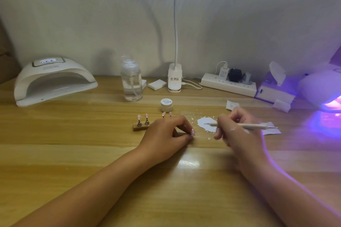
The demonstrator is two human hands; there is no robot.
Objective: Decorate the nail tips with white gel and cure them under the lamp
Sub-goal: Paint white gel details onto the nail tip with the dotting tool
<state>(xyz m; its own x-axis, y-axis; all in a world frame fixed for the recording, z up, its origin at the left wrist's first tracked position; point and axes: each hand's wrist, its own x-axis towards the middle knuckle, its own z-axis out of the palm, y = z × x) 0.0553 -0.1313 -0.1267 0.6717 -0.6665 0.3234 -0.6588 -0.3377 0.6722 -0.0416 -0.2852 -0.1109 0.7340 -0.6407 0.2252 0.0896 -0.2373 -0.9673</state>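
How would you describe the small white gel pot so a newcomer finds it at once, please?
Find the white clip-on desk lamp by the wall. In front of it stands a small round white jar, its lid alone bearing cursive lettering.

2 bare forearms (92,186); the left grip (166,134) shows pale pinkish nails, the right grip (238,132) white smears.

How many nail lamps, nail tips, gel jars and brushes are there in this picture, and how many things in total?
Nail lamps: 2, the white lamp at the left, the glowing lamp at the right
Nail tips: 5, four on the holder, one pinched by the left hand
Gel jars: 1
Brushes: 1, in the right hand
Total: 9
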